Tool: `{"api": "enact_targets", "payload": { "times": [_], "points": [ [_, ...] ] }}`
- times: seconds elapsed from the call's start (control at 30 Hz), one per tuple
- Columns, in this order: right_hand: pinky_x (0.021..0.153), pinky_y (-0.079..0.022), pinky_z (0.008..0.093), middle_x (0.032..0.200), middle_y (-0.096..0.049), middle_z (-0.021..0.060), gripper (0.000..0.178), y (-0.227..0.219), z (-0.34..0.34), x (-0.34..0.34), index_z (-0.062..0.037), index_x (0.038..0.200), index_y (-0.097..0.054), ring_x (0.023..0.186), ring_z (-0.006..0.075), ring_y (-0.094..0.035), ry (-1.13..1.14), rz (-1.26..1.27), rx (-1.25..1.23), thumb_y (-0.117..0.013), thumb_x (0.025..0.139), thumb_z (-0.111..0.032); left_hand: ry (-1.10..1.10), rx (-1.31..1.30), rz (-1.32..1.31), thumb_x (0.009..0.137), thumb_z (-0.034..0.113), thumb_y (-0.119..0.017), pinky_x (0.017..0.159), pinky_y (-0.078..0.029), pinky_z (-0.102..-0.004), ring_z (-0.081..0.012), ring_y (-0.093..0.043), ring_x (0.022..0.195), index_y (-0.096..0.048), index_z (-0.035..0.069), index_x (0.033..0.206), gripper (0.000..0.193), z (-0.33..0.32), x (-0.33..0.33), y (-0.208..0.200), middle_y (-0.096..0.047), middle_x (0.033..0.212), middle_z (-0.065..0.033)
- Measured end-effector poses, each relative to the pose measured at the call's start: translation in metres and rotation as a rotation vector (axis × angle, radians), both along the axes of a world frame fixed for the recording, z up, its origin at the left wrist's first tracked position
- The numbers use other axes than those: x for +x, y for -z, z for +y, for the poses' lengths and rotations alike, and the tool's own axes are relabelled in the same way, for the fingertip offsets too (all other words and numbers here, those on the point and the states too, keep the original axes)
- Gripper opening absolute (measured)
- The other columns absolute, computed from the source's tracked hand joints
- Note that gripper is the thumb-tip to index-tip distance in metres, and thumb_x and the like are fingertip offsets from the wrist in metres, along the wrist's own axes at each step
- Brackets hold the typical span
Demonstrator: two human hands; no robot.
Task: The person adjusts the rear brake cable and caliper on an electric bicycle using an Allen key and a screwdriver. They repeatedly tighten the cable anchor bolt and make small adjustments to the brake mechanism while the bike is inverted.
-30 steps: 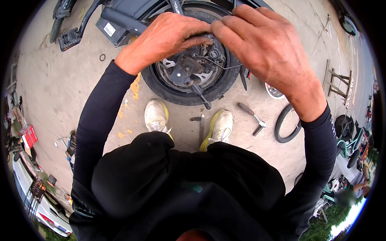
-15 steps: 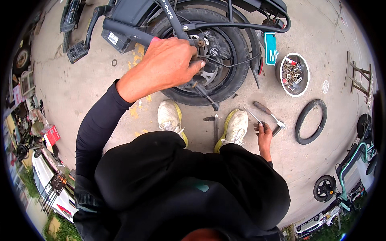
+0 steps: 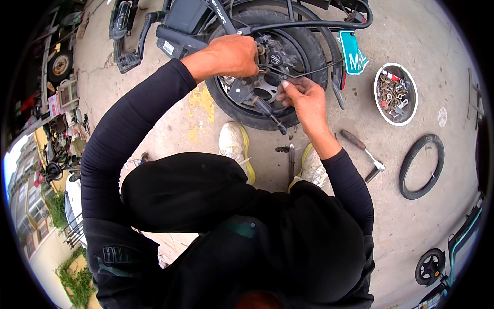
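My left hand [image 3: 231, 55] is closed at the rear wheel hub of a black electric bike, fingertips turned away from view; what they grip is hidden. My right hand [image 3: 309, 103] is at the lower right of the hub, thumb and fingers pinched together beside a thin black cable [image 3: 309, 73]. I cannot make out what is between them. The black rear tyre [image 3: 316, 51] surrounds a brake caliper [image 3: 277, 59] and a disc, partly covered by my hands. Below the hub, a kickstand [image 3: 270, 113] points down toward the ground.
Right of the wheel stands a round bucket [image 3: 378, 105] of loose bolts and metal parts. A brown-handled tool [image 3: 352, 139] and a black rubber ring [image 3: 403, 175] lie on the concrete. A flat metal bar [image 3: 291, 162] lies between my shoes. A teal plate [image 3: 352, 51] hangs behind the wheel.
My right hand has risen from the ground, where it held a thin metal rod, to the wheel hub. My left hand has shifted slightly right and up, its fingers now turned out of sight.
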State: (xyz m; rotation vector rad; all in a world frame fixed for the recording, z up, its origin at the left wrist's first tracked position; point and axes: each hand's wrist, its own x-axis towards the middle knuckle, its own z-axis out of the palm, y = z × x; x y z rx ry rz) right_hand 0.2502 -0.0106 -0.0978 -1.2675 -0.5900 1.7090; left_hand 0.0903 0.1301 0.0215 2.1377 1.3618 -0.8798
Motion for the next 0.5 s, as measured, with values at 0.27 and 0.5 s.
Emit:
{"api": "enact_targets", "payload": {
  "times": [0.27, 0.5],
  "points": [
    [0.053, -0.051, 0.0248, 0.082, -0.074, 0.0114, 0.031, 0.002, 0.002, -0.017, 0.0084, 0.112, -0.062, 0.064, 0.0136, -0.070, 0.178, -0.103, 0.019, -0.077, 0.093, -0.012, 0.166, 0.143, -0.027, 0.084, 0.018, -0.067, 0.082, -0.056, -0.0503, -0.0419, -0.071, 0.093, -0.076, -0.001, 0.090, 0.022, -0.015, 0.008, 0.000, -0.073, 0.090, -0.0246],
    [0.055, -0.050, 0.0235, 0.083, -0.075, 0.0097, 0.029, 0.006, 0.000, -0.020, 0.0060, 0.111, -0.064, 0.064, 0.0108, -0.068, 0.210, -0.047, 0.046, -0.077, 0.094, -0.013, 0.156, 0.181, -0.133, 0.085, 0.020, -0.069, 0.079, -0.055, -0.0508, -0.0429, -0.070, 0.084, -0.076, 0.000, 0.088, 0.022, -0.016, -0.004, 0.007, -0.070, 0.081, -0.0250]
  ]
}}
